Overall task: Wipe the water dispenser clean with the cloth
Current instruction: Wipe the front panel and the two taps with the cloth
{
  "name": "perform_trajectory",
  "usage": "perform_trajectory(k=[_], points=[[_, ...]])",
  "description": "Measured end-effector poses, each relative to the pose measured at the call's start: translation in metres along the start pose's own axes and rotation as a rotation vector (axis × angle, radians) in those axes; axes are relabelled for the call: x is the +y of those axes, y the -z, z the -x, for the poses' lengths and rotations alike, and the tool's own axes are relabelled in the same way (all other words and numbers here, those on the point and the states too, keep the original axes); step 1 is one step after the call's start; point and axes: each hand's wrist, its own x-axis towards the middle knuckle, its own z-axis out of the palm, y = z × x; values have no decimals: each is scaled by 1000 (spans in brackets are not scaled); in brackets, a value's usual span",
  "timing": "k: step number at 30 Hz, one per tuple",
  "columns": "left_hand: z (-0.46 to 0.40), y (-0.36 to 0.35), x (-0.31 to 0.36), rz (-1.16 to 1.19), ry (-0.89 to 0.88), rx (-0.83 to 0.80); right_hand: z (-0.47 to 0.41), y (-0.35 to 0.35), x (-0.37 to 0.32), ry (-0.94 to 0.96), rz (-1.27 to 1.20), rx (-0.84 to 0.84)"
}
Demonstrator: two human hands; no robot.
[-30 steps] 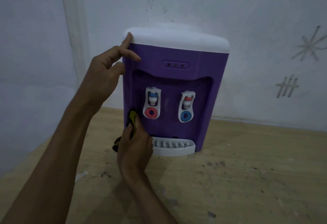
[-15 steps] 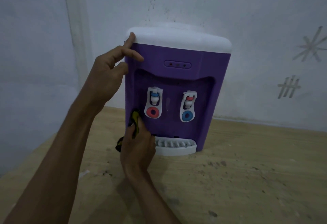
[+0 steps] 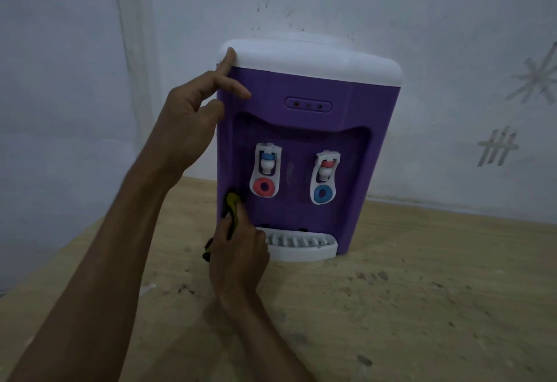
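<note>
While the right hand [image 3: 238, 256] is gripping a crumpled yellow-green cloth [image 3: 232, 204] against the lower left front edge of the purple plastic water dispenser with a white top [image 3: 310, 128], the left hand [image 3: 193, 116] is bracing the dispenser's upper left corner, fingers loosely spread, holding nothing. The dispenser is sitting on a scuffed wooden tabletop [image 3: 422, 306], near a pale wall [image 3: 361, 4] behind it. Risk: hard rubbing is likely pushing the light unit back, or catching the red-ringed tap [image 3: 265, 170] just right of the cloth. Open room lies right of and in front of the dispenser; the white drip tray [image 3: 301, 246] is crowding the wiping hand.
</note>
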Motion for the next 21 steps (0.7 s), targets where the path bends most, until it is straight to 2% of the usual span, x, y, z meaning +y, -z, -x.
perform_trajectory(k=[3, 5, 9, 12, 16, 21], points=[[-1, 0, -1, 2, -1, -8, -2, -3, 9, -106, -2, -95], [-1, 0, -1, -15, -3, 0, -9, 2, 2, -132, -92, -63], [0, 0, 0, -28, -11, 3, -14, 7, -16, -2, -167, 69], [0, -1, 2, -21, 2, 3, -8, 3, -6, 49, -122, 76], [-1, -1, 2, -16, 5, 5, -5, -1, 10, -36, -23, -45], [-1, 1, 1, -20, 2, 0, -17, 3, -7, -25, -68, 32]])
